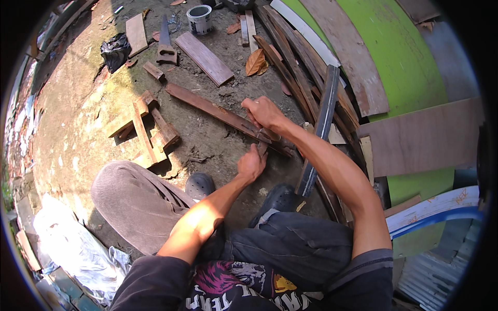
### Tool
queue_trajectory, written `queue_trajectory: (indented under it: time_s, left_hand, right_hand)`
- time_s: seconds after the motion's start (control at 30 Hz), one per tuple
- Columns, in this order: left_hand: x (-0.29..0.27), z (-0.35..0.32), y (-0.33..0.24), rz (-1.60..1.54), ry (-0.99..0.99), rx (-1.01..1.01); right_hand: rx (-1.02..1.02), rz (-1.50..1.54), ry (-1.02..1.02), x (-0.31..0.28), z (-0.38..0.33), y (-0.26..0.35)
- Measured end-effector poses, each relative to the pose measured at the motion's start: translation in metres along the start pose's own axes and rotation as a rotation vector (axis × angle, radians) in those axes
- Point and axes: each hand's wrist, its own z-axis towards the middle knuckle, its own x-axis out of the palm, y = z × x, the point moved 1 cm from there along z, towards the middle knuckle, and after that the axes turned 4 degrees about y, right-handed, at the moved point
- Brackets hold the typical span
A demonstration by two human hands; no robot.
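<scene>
A long, narrow brown wooden plank (207, 108) lies slantwise on the ground in front of me. My right hand (263, 112) is closed in a fist just above the plank's near right end; what it grips is mostly hidden by the fingers. Below it, my left hand (251, 164) pinches a small brown piece of wood (263, 148) against the plank's near edge. Left of the plank sits a small wooden frame of joined pieces (139, 127), partly in sunlight. A short wood offcut (154, 70) lies by the plank's far end.
Farther off are a handsaw (166, 46), a flat board (205, 58), a paint can (199, 19) and a black plastic bag (115, 51). To the right, a dark metal bar (322, 124) lies over stacked timber strips (290, 62), beside green panels (394, 57). White sheeting (78, 249) lies at lower left.
</scene>
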Motion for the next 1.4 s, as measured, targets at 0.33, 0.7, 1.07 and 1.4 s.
queue_trajectory:
  time_s: [0.33, 0.7, 1.07, 1.4]
  left_hand:
    - [0.022, -0.004, -0.012, -0.107, 0.004, -0.078]
    - [0.023, 0.0, -0.008, -0.137, 0.022, -0.09]
    - [0.026, -0.003, -0.019, -0.113, 0.015, -0.133]
    - [0.037, 0.001, -0.015, -0.01, -0.041, -0.037]
  right_hand:
    - [0.079, -0.124, -0.053, 0.009, 0.009, 0.012]
    - [-0.021, -0.045, 0.018, 0.006, 0.004, 0.014]
    - [-0.311, 0.154, 0.18, -0.014, -0.042, -0.02]
    - [-0.358, 0.275, 0.133, -0.014, -0.045, -0.037]
